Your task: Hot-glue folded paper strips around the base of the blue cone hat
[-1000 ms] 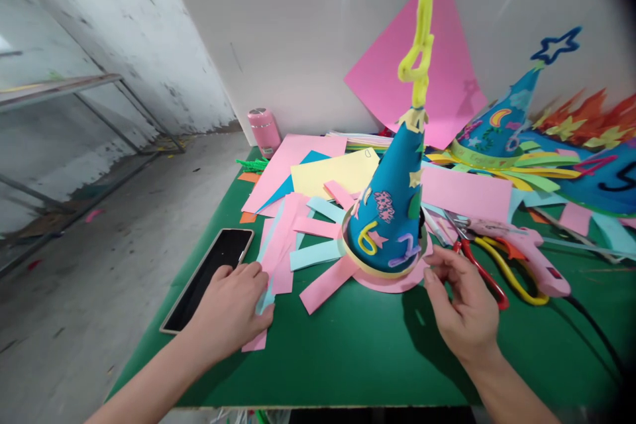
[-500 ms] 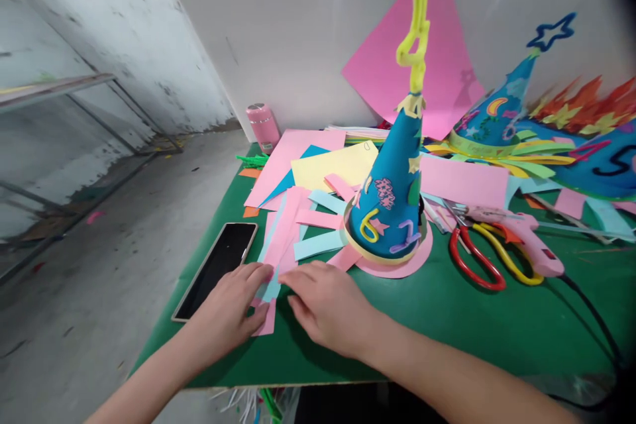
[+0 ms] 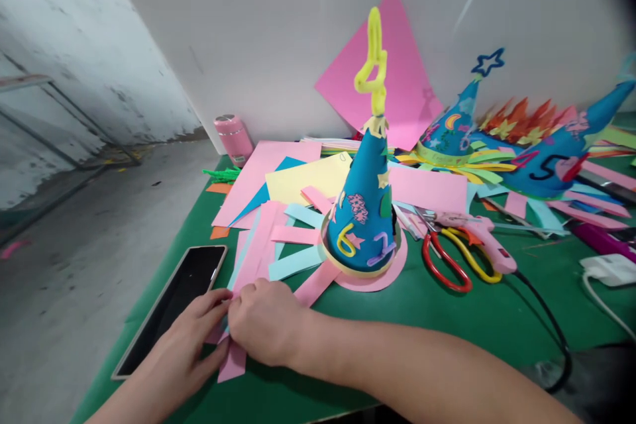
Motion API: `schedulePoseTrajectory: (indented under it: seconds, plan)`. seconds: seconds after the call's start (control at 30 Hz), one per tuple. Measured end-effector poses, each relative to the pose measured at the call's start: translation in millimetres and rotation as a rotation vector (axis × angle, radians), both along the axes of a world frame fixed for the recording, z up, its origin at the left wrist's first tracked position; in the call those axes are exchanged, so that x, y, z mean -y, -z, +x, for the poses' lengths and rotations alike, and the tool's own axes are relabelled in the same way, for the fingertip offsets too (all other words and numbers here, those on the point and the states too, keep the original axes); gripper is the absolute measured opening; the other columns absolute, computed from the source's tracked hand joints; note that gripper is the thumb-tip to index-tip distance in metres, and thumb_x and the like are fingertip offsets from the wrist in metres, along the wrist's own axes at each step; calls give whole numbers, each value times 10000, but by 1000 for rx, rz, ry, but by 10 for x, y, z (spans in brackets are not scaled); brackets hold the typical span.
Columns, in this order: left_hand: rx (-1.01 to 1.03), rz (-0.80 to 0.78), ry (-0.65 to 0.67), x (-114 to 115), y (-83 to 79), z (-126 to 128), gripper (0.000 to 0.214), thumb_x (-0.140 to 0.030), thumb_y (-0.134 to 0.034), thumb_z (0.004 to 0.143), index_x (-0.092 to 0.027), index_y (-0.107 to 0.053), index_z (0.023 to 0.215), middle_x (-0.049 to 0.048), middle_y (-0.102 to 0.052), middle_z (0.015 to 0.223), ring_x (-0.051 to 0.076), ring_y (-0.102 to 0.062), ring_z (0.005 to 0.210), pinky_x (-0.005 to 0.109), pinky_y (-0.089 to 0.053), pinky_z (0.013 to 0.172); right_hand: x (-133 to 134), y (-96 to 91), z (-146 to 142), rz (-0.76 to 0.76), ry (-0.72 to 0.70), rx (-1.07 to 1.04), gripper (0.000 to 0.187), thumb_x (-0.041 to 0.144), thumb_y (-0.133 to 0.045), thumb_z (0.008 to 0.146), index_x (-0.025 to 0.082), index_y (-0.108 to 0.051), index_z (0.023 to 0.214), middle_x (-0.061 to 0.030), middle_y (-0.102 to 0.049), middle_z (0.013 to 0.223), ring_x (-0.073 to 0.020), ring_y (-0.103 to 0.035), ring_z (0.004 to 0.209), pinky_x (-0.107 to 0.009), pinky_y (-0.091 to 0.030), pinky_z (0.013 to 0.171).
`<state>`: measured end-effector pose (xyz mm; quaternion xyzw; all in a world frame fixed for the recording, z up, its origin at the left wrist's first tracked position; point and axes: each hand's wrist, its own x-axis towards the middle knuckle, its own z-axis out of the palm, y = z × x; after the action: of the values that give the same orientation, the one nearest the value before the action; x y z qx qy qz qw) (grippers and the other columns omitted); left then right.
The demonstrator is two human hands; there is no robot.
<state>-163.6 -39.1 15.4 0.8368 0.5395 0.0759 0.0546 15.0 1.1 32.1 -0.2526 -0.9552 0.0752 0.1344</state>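
My left hand (image 3: 186, 344) and my right hand (image 3: 265, 321) meet over a loose stack of pink and light-blue paper strips (image 3: 258, 248) at the near left of the green table (image 3: 447, 318). Both hands have their fingers pinched on the near ends of the strips. A pink strip (image 3: 232, 362) pokes out below my right hand. Just behind stands a blue cone hat (image 3: 365, 212) with a yellow pipe-cleaner "4" on top, on a pink disc with strips fanning out from its base. A black phone (image 3: 171, 308) lies left of my left hand.
Red and yellow scissors (image 3: 450, 258) and a pink glue gun (image 3: 479, 238) with a black cord lie right of the hat. Two more decorated blue cone hats (image 3: 457, 126) lie at the back right. Coloured paper sheets (image 3: 298, 175), a pink bottle (image 3: 232, 139), a white board behind.
My right hand left the hat's right side, crossed to the left and came down on the strip stack beside my left hand. Both hands now pinch the strips. The camera shifted left.
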Motion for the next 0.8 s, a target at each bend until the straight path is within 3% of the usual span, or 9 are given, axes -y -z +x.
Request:
schedulePoseTrajectory:
  seconds: [0.3,0.47,0.53,0.7,0.8]
  plan:
    - [26,0,-31,-55,-56,41,343,-317,-503,740,-221,-557,1064,84,-569,1146,240,-565,1019,307,-488,843,-82,71,36,-1,46,-126,230,175,-502,735,76,-606,915,-123,-650,812,-242,-606,725,-347,-464,553]
    - [50,-45,-147,-98,-112,112,404,-299,-462,760,-190,-485,1149,100,-542,1168,253,-536,1048,355,-449,878,-209,32,116,-80,148,-257,183,248,-486,738,150,-613,826,-67,-649,795,-203,-596,745,-305,-434,623]
    - [84,-41,-206,-101,-168,154,441,-301,-451,765,-191,-439,1192,105,-520,1190,254,-529,1053,366,-451,865,-258,5,148,-130,216,-329,160,226,-463,755,160,-602,796,-59,-647,786,-183,-584,755,-278,-417,642]
    - [139,-83,-162,-121,-406,208,641,-299,-523,729,-221,-275,1315,99,-359,1354,277,-339,1231,441,-324,989,-361,-23,197,-264,308,-471,135,204,-445,786,181,-577,768,-7,-635,732,-127,-559,671,-215,-386,580]
    - [296,-107,-166,-185,-554,239,515,-321,-440,795,-257,-320,1292,61,-360,1361,250,-308,1258,426,-303,1009,-385,-36,219,-308,316,-521,134,207,-450,794,193,-582,779,12,-632,730,-109,-553,647,-196,-376,551]
